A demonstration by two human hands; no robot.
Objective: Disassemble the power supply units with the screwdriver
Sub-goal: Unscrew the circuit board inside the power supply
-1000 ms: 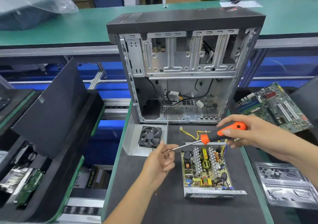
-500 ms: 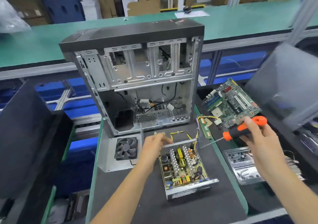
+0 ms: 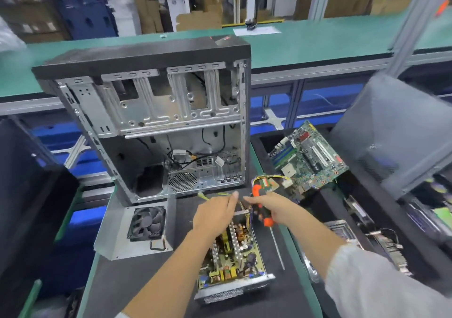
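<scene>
power supply unit (image 3: 234,264) lies open on the counter (image 3: 137,281), before the case (image 3: 151,122) | left hand (image 3: 215,213) open, reaching at its far wall; right hand (image 3: 274,207) grips screwdriver (image 3: 263,210), tip toward the person | advice: park the shaft clear; steady the housing; lift wires gently
</scene>
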